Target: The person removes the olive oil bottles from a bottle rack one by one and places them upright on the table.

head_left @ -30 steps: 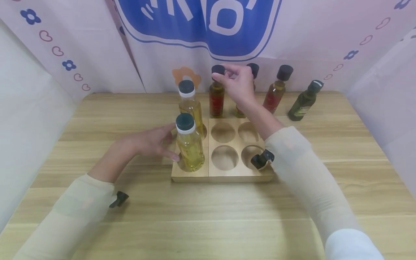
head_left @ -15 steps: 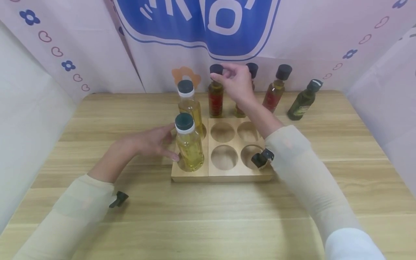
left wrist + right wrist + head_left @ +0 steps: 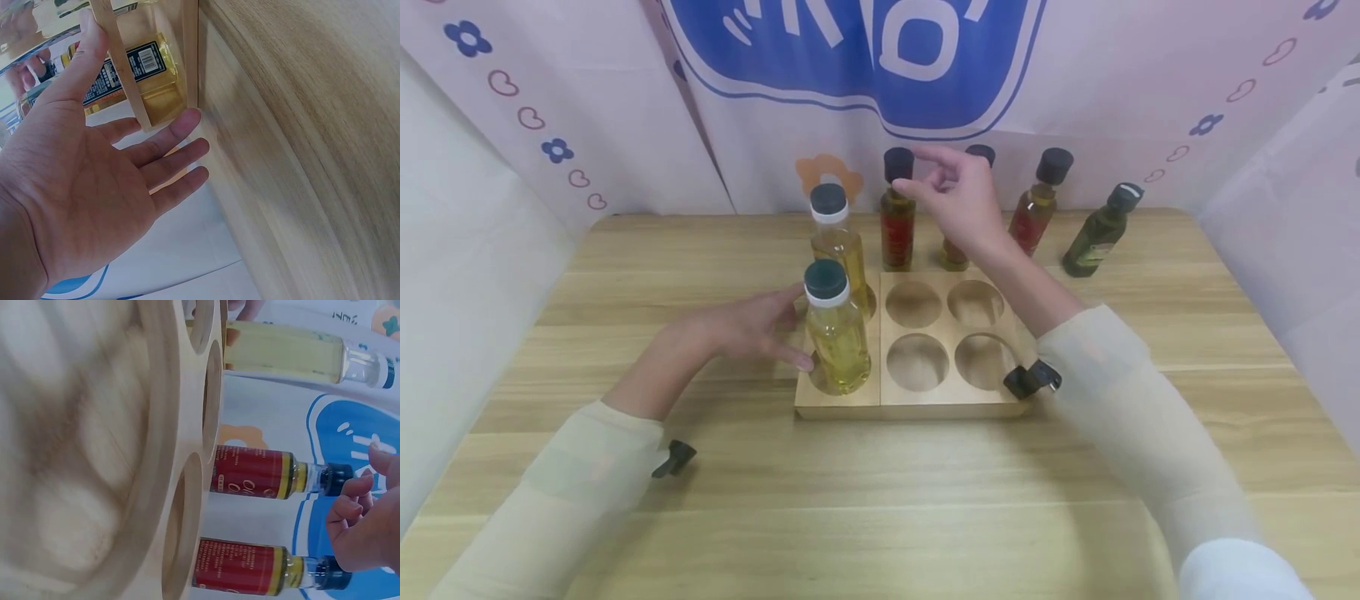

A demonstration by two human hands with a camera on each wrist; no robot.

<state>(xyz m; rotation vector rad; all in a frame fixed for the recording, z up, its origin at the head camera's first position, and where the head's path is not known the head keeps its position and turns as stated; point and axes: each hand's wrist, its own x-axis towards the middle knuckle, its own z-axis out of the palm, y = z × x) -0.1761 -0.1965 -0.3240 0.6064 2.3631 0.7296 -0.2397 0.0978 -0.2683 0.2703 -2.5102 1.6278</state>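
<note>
My left hand [image 3: 737,329] is beside the left end of a wooden bottle rack [image 3: 955,411], its fingers loosely spread. In the left wrist view the thumb lies on the rack's edge and the fingertips are right at its side. Two clear bottles of yellow oil with dark green caps, a front one [image 3: 841,354] and a back one [image 3: 835,243], stand upright in the rack's left holes. Behind the rack is a small red-labelled oil bottle [image 3: 898,240] with a black cap. My right hand [image 3: 962,196] is close by that cap, thumb and forefinger apart, gripping nothing.
A second red-labelled bottle [image 3: 955,256], partly hidden by my right hand, and a third [image 3: 1033,221] stand further right. A dark green bottle [image 3: 1096,240] is at the far right. Behind the table [image 3: 880,500] hangs a printed white curtain [image 3: 760,158].
My right hand has let go of the small bottle's cap and shifted slightly right, its thumb and forefinger spreading. That bottle stays in place. The left hand has not visibly moved.
</note>
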